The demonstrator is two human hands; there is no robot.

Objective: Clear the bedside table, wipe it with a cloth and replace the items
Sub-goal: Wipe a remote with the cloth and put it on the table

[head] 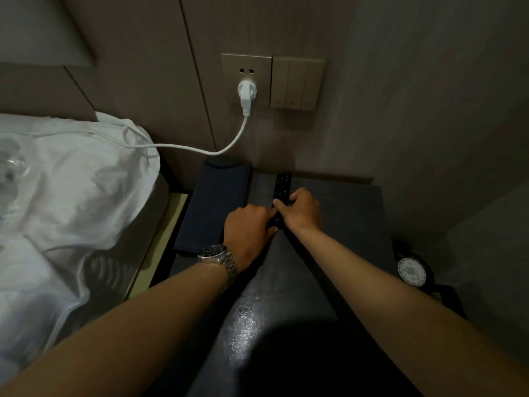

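Note:
The dark bedside table [352, 213] fills the middle of the view. A black remote control [282, 184] lies lengthwise near its back edge. My right hand [302, 209] is closed around the remote's near end. My left hand [249, 224], with a metal watch on the wrist, touches the same end from the left; its fingers are curled and partly hidden. A dark blue folder [213, 204] lies flat on the table's left side, beside my left hand.
A white plug [246, 94] sits in the wall socket above the table, its cable running left onto the white bedding [71, 190]. A switch panel [296, 83] is next to the socket. A round white patterned object [412, 272] sits low at the table's right.

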